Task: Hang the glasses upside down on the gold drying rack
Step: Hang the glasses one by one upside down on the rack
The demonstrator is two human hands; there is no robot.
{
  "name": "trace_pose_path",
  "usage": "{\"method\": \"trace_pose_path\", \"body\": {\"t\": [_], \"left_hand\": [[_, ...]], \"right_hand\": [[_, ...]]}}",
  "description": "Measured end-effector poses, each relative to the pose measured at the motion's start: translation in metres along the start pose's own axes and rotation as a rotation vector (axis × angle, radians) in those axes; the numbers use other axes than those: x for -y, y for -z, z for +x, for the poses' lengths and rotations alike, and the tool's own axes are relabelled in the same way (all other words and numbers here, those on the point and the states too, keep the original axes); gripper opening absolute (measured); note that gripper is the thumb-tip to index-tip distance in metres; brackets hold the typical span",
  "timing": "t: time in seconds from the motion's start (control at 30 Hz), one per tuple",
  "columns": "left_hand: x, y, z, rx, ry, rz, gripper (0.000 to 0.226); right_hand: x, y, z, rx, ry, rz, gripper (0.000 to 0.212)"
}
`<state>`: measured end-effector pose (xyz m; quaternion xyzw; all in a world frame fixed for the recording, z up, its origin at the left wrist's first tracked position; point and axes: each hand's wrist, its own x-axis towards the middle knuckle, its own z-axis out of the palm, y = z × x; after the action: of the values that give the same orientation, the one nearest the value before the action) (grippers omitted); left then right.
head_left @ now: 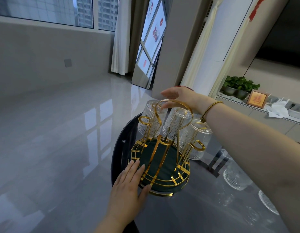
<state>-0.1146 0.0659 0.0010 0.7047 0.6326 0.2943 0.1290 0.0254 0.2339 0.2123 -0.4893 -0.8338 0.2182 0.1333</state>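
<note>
Three glasses [175,125] hang mouth-down on rack [161,165]; both hands' fingers [137,170] spread flat.

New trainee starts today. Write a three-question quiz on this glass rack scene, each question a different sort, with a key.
1. True or false: the left hand rests on the green base of the gold drying rack.
2. How many ribbed glasses hang upside down on the rack?
A) one B) three C) five
3. Fill in: the right hand touches the far-left glass beside the rack's top ____.

Key: 1 true; 2 B; 3 handle.
</note>
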Motion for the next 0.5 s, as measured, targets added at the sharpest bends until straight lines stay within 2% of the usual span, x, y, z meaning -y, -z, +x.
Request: {"method": "trace_pose_path", "body": {"t": [0.1, 0.2, 0.3, 0.4, 0.47, 0.5], "left_hand": [[-0.004, 0.002, -0.002, -0.013, -0.012, 0.021, 0.058], [-0.009, 0.006, -0.005, -0.004, -0.024, 0.060, 0.061], [-0.013, 0.007, -0.010, -0.006, -0.052, 0.099, 0.062], [-0.028, 0.008, -0.020, 0.040, -0.090, 0.105, 0.052], [-0.043, 0.005, -0.029, 0.033, -0.187, 0.169, 0.046], [-0.054, 0.005, -0.034, 0.056, -0.223, 0.181, 0.052]], "right_hand": [[-0.005, 0.007, -0.017, -0.212, -0.040, -0.037, 0.040], [-0.016, 0.018, -0.046, -0.415, -0.103, -0.184, 0.027], [-0.027, 0.027, -0.088, -0.505, -0.123, -0.184, 0.024], [-0.040, 0.029, -0.136, -0.536, -0.163, -0.157, 0.034], [-0.050, 0.027, -0.168, -0.562, -0.207, -0.117, 0.036], [-0.056, 0.024, -0.184, -0.591, -0.212, -0.089, 0.034]]}}
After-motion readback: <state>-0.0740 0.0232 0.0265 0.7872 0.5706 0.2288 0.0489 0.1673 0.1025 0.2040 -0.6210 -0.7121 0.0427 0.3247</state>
